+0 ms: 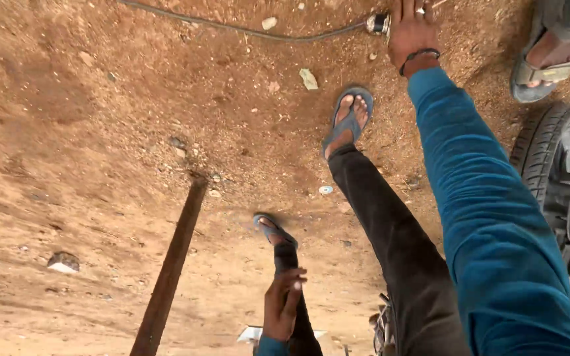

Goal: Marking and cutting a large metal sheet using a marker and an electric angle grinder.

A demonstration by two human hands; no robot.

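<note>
Right hand (411,29) reached, fingers spread, to the metal end fitting (379,24) of a thin dark hose (245,31) on red dirt ground (100,132); left hand (284,304) hung loosely curled, empty, by the black trouser knee (287,258).

A thin dark hose (245,29) lies in a shallow curve on the reddish dirt ground (87,132) near the top edge of the view. Its silver metal end fitting (379,24) points right, just beside the right hand's (411,29) outstretched fingers.
</note>
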